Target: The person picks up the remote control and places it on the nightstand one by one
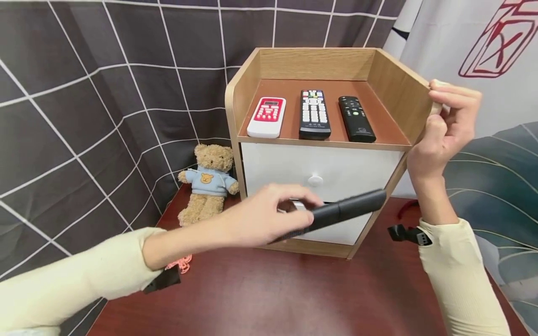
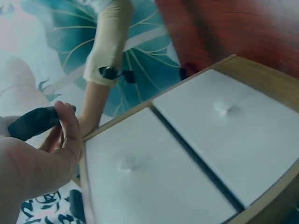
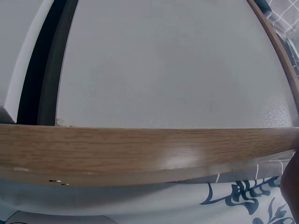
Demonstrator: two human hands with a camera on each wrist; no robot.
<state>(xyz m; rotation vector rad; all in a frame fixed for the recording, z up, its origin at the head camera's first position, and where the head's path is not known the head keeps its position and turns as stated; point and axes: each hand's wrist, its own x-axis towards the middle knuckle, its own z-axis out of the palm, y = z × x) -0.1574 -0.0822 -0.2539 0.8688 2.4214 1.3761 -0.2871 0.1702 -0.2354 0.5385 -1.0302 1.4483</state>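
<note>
My left hand pinches a slim black remote control, holding it slantwise before the small wooden cabinet. In the left wrist view, the dark remote control juts from the curled fingers beside the white drawer fronts. My right hand grips the upper front edge of the cabinet's right side panel, thumb at the front. On the cabinet's brown top lie a white-and-red remote, a black remote with white buttons and an all-black remote, side by side.
A teddy bear in a blue hoodie sits left of the cabinet. Two white drawers with round knobs face me. A pink-orange item lies on the reddish table, partly behind my left sleeve. A dark checked curtain hangs behind.
</note>
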